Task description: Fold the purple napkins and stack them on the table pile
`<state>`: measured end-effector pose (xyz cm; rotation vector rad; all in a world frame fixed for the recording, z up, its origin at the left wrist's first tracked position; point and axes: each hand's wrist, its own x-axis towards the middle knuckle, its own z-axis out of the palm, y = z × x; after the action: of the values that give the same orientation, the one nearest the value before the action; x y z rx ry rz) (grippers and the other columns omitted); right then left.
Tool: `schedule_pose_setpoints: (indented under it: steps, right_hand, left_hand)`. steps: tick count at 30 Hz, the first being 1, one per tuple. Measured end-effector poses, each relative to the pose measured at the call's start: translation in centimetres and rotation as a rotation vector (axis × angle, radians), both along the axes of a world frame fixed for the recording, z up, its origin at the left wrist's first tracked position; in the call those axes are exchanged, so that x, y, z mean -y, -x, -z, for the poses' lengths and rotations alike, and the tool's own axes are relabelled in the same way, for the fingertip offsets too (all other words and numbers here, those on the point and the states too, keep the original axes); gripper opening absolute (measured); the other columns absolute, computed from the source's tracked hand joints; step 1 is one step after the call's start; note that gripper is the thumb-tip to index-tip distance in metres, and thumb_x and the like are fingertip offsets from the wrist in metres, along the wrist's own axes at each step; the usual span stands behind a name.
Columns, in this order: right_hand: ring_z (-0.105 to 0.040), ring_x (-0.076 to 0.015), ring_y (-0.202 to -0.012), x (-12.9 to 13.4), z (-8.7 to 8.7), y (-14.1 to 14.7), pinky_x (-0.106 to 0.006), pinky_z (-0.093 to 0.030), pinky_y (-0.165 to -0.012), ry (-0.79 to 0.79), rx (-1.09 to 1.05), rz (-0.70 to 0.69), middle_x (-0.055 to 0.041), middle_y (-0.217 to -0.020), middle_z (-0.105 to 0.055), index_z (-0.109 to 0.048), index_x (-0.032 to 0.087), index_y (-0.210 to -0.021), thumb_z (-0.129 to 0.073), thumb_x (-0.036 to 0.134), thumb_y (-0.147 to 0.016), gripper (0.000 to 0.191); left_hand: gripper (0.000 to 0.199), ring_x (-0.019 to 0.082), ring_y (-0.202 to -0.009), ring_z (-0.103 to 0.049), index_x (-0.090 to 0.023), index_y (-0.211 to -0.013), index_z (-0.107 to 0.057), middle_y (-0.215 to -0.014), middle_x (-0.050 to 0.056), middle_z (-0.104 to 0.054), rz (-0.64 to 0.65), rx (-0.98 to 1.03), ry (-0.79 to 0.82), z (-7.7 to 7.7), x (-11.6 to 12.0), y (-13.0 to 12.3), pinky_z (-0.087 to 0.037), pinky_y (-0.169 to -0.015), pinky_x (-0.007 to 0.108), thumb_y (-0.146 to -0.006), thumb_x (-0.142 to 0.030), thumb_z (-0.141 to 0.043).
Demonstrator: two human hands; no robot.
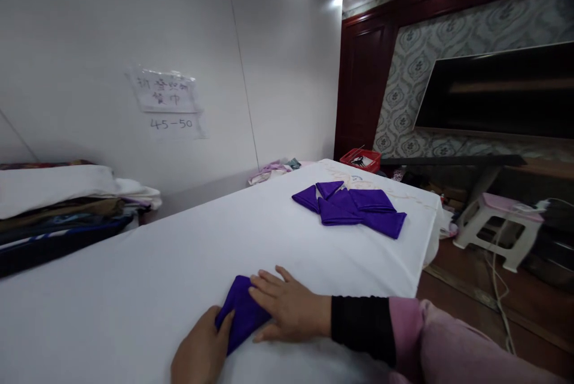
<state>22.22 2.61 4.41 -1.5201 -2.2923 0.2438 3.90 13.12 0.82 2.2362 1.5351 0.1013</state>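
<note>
A folded purple cloth napkin [246, 311] lies on the white-covered table [147, 294] close in front of me. My left hand [204, 342] grips its left edge, with the thumb on top and the other fingers hidden beneath or behind the cloth. Flat on the napkin's right side rests my right hand [287, 306], its fingers spread. Farther off, several folded purple napkins [343, 207] overlap in a loose pile on the same table.
A stack of folded fabrics [67, 210] sits at the left. Beyond the table's far end stands a red basket [361, 160] holding scissors. To the right are a plastic stool [502, 222] with a power cord and a wall-mounted screen [497, 97]. Handwritten paper signs [168, 100] hang on the wall.
</note>
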Motion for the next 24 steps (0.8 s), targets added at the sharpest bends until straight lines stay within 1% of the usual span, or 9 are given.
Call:
schedule_pose_setpoints:
  steps: [2, 3, 5, 8, 11, 17, 21, 24]
  right_hand:
    - [-0.014, -0.0249, -0.137, -1.2, -0.1, 1.6, -0.046, -0.008, -0.111, -0.064, 0.029, -0.05, -0.0156, -0.147, -0.024, -0.022, 0.01, -0.141, -0.04, 0.055, -0.088, 0.072]
    - [-0.015, -0.0247, -0.137, -1.9, 0.1, 2.2, -0.045, -0.009, -0.111, -0.084, 0.042, -0.071, -0.0153, -0.147, -0.026, -0.023, 0.01, -0.141, -0.041, 0.054, -0.088, 0.071]
    - [-0.016, -0.0252, -0.136, -2.9, 1.0, 2.8, -0.044, -0.011, -0.111, -0.082, 0.061, -0.098, -0.0158, -0.146, -0.027, -0.024, 0.009, -0.14, -0.043, 0.053, -0.088, 0.072]
    - [-0.019, -0.0265, -0.136, -3.5, 2.8, 2.2, -0.046, -0.012, -0.11, -0.009, 0.065, -0.094, -0.0179, -0.145, -0.028, -0.026, 0.007, -0.14, -0.043, 0.055, -0.087, 0.073]
    - [-0.018, -0.0253, -0.136, -2.8, 3.6, 0.8, -0.046, -0.009, -0.111, 0.044, 0.053, -0.09, -0.0172, -0.146, -0.026, -0.024, 0.009, -0.141, -0.041, 0.055, -0.088, 0.073]
    - [-0.014, -0.0245, -0.137, -0.3, 3.2, -1.1, -0.048, -0.009, -0.11, 0.11, 0.039, -0.072, -0.0157, -0.147, -0.022, -0.018, 0.012, -0.144, -0.039, 0.057, -0.087, 0.075]
    - [-0.013, -0.0241, -0.137, 0.5, 3.8, -2.0, -0.047, -0.007, -0.11, 0.12, 0.013, -0.058, -0.0151, -0.148, -0.02, -0.016, 0.014, -0.144, -0.037, 0.063, -0.085, 0.079]
    - [-0.012, -0.0242, -0.138, 1.0, 4.4, -2.5, -0.047, -0.006, -0.11, 0.143, -0.003, -0.054, -0.0148, -0.149, -0.018, -0.016, 0.014, -0.144, -0.037, 0.064, -0.085, 0.081]
  left_hand:
    - [0.03, 0.024, -0.083, -0.062, -0.024, -0.086, -0.051, -0.092, 0.007, -0.066, 0.015, -0.007, -0.003, 0.1, -0.1, 0.1, -0.04, -0.069, 0.033, -0.087, -0.041, -0.027]
    - [0.028, 0.024, -0.083, -0.062, -0.024, -0.087, -0.051, -0.093, 0.007, -0.066, 0.024, -0.005, -0.004, 0.2, -0.1, 0.1, -0.04, -0.069, 0.033, -0.087, -0.039, -0.027]
    - [0.027, 0.024, -0.083, -0.062, -0.024, -0.088, -0.051, -0.094, 0.007, -0.066, 0.029, -0.005, -0.007, 0.2, 0.0, 0.2, -0.039, -0.067, 0.032, -0.087, -0.036, -0.027]
    - [0.027, 0.023, -0.079, -0.062, -0.025, -0.086, -0.052, -0.091, 0.006, -0.067, 0.012, -0.005, -0.024, 0.2, 0.2, 0.2, -0.038, -0.066, 0.032, -0.087, -0.041, -0.029]
    - [0.03, 0.023, -0.077, -0.062, -0.025, -0.085, -0.053, -0.088, 0.005, -0.067, -0.004, -0.007, -0.031, 0.3, 0.3, 0.0, -0.038, -0.064, 0.031, -0.087, -0.045, -0.03]
    - [0.032, 0.023, -0.075, -0.062, -0.025, -0.088, -0.055, -0.087, 0.005, -0.068, -0.021, -0.011, -0.034, 0.3, 0.3, -0.1, -0.038, -0.063, 0.031, -0.086, -0.046, -0.031]
    - [0.032, 0.022, -0.074, -0.062, -0.025, -0.086, -0.055, -0.085, 0.004, -0.067, -0.019, -0.005, -0.045, 0.4, 0.4, 0.1, -0.037, -0.061, 0.03, -0.087, -0.046, -0.031]
    - [0.033, 0.022, -0.072, -0.062, -0.025, -0.085, -0.054, -0.083, 0.004, -0.067, -0.018, -0.012, -0.049, 0.5, 0.3, 0.1, -0.036, -0.06, 0.03, -0.086, -0.048, -0.03]
